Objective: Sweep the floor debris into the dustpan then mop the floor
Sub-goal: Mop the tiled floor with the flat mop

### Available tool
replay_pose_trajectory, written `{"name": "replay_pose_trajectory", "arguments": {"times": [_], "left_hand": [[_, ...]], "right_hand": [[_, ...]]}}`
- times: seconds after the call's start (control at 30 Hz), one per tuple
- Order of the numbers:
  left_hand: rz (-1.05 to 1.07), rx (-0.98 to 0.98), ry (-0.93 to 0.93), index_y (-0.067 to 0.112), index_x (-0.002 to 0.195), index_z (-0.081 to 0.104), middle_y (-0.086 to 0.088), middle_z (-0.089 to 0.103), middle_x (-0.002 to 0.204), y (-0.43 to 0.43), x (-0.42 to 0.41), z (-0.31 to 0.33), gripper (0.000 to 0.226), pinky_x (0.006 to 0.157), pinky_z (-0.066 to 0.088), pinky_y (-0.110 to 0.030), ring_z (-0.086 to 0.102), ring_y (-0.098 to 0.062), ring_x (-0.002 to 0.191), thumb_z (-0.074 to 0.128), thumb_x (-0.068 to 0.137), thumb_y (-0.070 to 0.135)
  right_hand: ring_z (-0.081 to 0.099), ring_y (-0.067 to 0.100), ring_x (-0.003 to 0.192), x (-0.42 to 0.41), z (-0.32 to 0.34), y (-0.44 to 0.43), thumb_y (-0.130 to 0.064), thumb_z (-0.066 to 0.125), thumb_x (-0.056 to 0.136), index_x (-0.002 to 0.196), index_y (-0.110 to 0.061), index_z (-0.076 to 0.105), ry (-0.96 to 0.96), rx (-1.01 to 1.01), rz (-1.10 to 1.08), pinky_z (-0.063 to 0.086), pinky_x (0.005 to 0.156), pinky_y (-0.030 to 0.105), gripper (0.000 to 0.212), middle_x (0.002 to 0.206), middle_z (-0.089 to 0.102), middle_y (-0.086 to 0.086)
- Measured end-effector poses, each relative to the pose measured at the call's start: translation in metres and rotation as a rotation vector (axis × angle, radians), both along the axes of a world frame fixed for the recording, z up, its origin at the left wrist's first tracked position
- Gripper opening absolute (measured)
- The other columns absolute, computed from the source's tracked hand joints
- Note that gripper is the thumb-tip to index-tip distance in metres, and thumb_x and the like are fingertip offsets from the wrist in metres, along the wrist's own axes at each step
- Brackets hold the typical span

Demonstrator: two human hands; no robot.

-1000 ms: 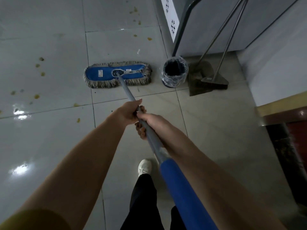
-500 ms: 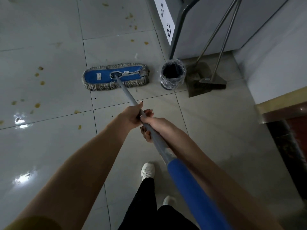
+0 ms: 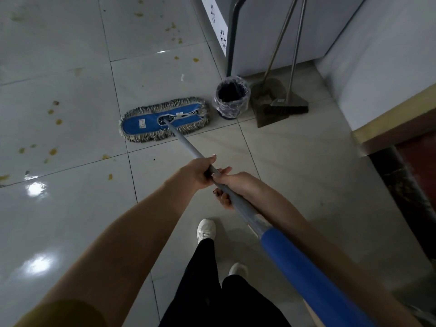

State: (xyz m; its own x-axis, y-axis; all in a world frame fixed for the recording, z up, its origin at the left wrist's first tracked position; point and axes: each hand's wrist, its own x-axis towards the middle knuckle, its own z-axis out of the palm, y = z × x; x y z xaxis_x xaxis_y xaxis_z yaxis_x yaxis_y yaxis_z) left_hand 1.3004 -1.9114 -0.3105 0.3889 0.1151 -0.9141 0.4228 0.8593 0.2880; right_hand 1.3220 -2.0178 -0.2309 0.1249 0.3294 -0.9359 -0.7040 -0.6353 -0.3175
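Note:
A flat blue mop head (image 3: 165,120) with a pale fringe lies on the tiled floor ahead of me. Its grey handle (image 3: 186,143) runs back to a blue foam sleeve (image 3: 306,274) at lower right. My left hand (image 3: 199,172) grips the handle from the left. Just behind it, my right hand (image 3: 232,187) is wrapped around the same handle. Yellow-brown stains (image 3: 53,151) dot the tiles to the left and ahead. A dustpan (image 3: 266,102) and a broom (image 3: 289,106) stand by the cabinet.
A small black bin (image 3: 232,96) lined with clear plastic stands right of the mop head. A grey cabinet (image 3: 271,31) and a metal leg (image 3: 232,38) rise behind it. A wall (image 3: 377,67) and a dark ledge (image 3: 401,128) close the right side. My shoes (image 3: 206,228) are below.
The mop head has slid nearer to me and slightly left. Both hands kept their grip and pulled the handle back. My feet shifted, with a second shoe now showing.

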Motion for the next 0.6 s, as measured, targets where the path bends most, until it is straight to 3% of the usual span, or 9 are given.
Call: {"name": "replay_pose_trajectory", "arguments": {"times": [0.07, 0.13, 0.23, 0.37, 0.47, 0.6], "left_hand": [[-0.034, 0.002, 0.000, 0.007, 0.125, 0.030, -0.027, 0.048, 0.124, -0.017, -0.012, 0.002, 0.038, 0.046, 0.057, -0.036, 0.068, -0.026, 0.049, 0.052, 0.095, 0.017], [-0.052, 0.018, 0.011, 0.005, 0.107, 0.036, -0.023, 0.059, 0.098, -0.033, -0.024, 0.005, 0.024, 0.048, 0.056, -0.033, 0.066, -0.021, 0.045, 0.053, 0.095, 0.017], [-0.069, 0.040, 0.018, 0.007, 0.089, 0.042, -0.015, 0.057, 0.082, -0.050, -0.033, 0.014, 0.016, 0.043, 0.054, -0.026, 0.061, -0.014, 0.037, 0.056, 0.093, 0.015], [-0.106, 0.022, 0.011, 0.007, 0.081, 0.043, -0.006, 0.053, 0.062, -0.068, -0.042, 0.023, 0.019, 0.037, 0.050, -0.021, 0.055, -0.011, 0.033, 0.057, 0.093, 0.014], [-0.122, 0.059, 0.029, 0.007, 0.076, 0.045, -0.005, 0.049, 0.064, -0.076, -0.045, 0.026, 0.021, 0.036, 0.050, -0.021, 0.055, -0.013, 0.044, 0.057, 0.092, 0.014], [-0.167, 0.135, 0.050, 0.007, 0.077, 0.045, -0.004, 0.050, 0.066, -0.073, -0.045, 0.021, 0.021, 0.042, 0.051, -0.019, 0.054, -0.011, 0.042, 0.054, 0.095, 0.014]], "right_hand": [[0.039, 0.006, 0.020, -0.014, -0.001, -0.018, -0.024, 0.049, 0.098, 0.071, -0.003, 0.045, -0.036, 0.009, -0.013, 0.034, 0.029, 0.009, 0.035, 0.062, 0.044, 0.008], [0.041, 0.007, 0.021, -0.026, -0.002, -0.035, -0.023, 0.051, 0.097, 0.072, -0.002, 0.047, -0.071, 0.022, -0.030, 0.035, 0.030, 0.010, 0.033, 0.061, 0.047, 0.009], [0.045, 0.006, 0.025, -0.034, -0.001, -0.055, -0.022, 0.053, 0.096, 0.076, -0.002, 0.049, -0.033, 0.069, -0.102, 0.038, 0.031, 0.012, 0.029, 0.059, 0.048, 0.008], [0.045, 0.006, 0.027, -0.041, 0.002, -0.075, -0.025, 0.054, 0.096, 0.075, -0.004, 0.049, -0.032, 0.090, -0.129, 0.039, 0.032, 0.013, 0.030, 0.047, 0.050, 0.004], [0.046, 0.008, 0.026, -0.046, 0.005, -0.083, -0.023, 0.052, 0.096, 0.078, -0.003, 0.048, -0.017, 0.081, -0.125, 0.040, 0.033, 0.013, 0.028, 0.054, 0.050, 0.008], [0.043, 0.007, 0.023, -0.048, 0.007, -0.078, -0.023, 0.048, 0.098, 0.081, -0.002, 0.047, -0.018, 0.033, -0.056, 0.037, 0.031, 0.011, 0.027, 0.065, 0.049, 0.009]]}}
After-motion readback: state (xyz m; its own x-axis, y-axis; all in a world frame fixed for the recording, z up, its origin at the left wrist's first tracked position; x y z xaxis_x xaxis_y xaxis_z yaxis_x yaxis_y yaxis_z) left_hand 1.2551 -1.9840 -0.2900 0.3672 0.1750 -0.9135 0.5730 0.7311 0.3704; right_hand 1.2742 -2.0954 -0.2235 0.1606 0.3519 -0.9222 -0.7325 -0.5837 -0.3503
